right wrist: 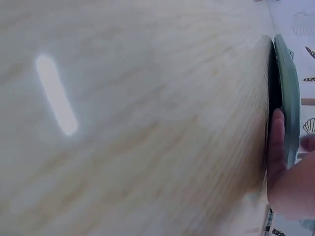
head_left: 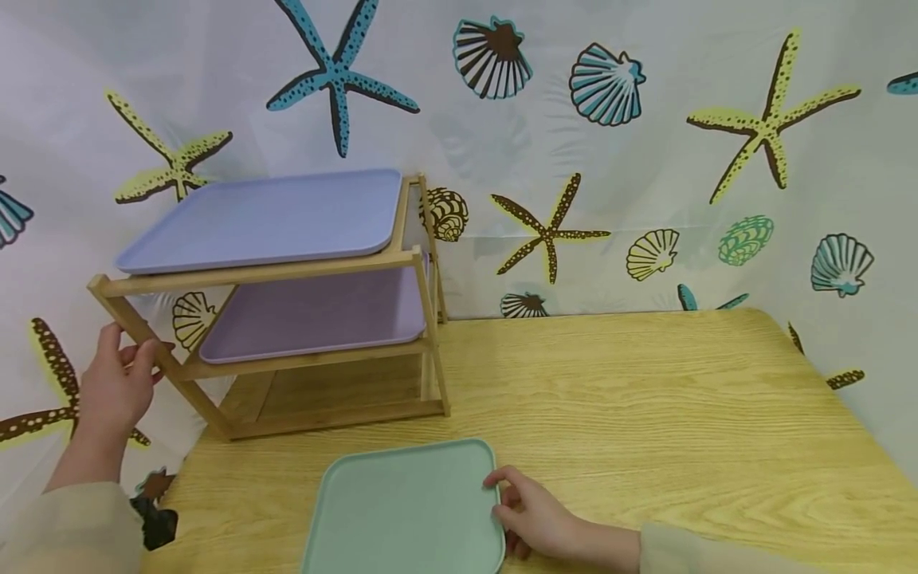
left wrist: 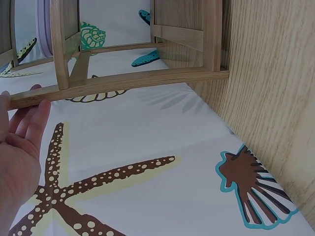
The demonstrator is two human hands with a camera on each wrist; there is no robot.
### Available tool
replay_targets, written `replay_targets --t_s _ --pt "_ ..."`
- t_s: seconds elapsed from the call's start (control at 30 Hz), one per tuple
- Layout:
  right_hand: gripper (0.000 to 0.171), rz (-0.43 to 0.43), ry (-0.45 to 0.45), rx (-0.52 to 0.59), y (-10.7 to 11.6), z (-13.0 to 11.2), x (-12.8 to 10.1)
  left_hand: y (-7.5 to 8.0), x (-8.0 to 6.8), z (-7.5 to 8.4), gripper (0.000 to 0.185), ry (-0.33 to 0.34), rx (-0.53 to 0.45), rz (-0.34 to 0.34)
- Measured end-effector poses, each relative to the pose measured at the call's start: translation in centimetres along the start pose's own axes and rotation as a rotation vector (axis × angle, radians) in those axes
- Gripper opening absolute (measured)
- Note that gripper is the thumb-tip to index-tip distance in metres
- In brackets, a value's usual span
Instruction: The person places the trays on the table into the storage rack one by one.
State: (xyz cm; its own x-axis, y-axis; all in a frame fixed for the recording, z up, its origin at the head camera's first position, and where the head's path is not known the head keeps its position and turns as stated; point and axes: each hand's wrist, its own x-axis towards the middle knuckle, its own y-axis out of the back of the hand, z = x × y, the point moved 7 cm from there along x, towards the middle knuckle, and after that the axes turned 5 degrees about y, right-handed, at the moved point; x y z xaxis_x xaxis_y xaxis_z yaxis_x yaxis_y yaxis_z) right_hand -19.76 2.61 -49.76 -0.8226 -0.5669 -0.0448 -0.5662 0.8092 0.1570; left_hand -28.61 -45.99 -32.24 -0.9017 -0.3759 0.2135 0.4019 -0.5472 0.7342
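Observation:
A wooden tiered rack stands on the table at the left. My left hand grips its slanted front left post, fingers round the wood; the left wrist view shows the fingertips against that post. Flat on the rack's top tier lies a blue-lavender tray, and a purple tray fills the tier below. Near the front edge of the view is a pale green tray. My right hand pinches its right rim, with a finger under the tray in the right wrist view.
The wood-grain table stretches to the right of the rack and green tray. Behind it hangs a white cloth printed with starfish and shells. A small black object shows beside the left sleeve.

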Motion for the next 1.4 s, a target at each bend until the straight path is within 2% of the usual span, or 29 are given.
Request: replay_targets --t_s 0.17,0.27,0.57,0.8,0.97,1.1,1.4 --pt "0.067 -0.033 0.014 0.119 0.0 -0.2 -0.2 0.0 -0.1 0.0 0.048 0.006 0.009 0.005" --pt "0.078 -0.036 0.019 0.176 0.1 -0.4 -0.3 0.0 -0.1 0.0 0.048 0.013 0.0 0.004" --pt "0.065 0.004 -0.017 0.271 0.4 0.1 -0.4 0.1 -0.2 0.3 0.049 0.004 -0.028 -0.001" --pt "0.06 -0.013 0.024 0.295 0.8 -0.7 -0.6 0.2 -0.3 0.2 0.047 0.002 0.011 0.003" --pt "0.06 -0.043 0.062 0.312 0.7 -1.4 -1.0 0.1 -0.2 0.3 0.049 0.005 -0.019 -0.006" --pt "0.06 -0.034 0.077 0.336 0.7 -2.0 -1.1 0.1 -0.3 0.4 0.048 0.001 -0.023 0.001" --pt "0.06 0.007 0.074 0.396 -0.1 -3.6 0.8 0.2 -0.4 0.5 0.047 -0.01 -0.012 0.016"
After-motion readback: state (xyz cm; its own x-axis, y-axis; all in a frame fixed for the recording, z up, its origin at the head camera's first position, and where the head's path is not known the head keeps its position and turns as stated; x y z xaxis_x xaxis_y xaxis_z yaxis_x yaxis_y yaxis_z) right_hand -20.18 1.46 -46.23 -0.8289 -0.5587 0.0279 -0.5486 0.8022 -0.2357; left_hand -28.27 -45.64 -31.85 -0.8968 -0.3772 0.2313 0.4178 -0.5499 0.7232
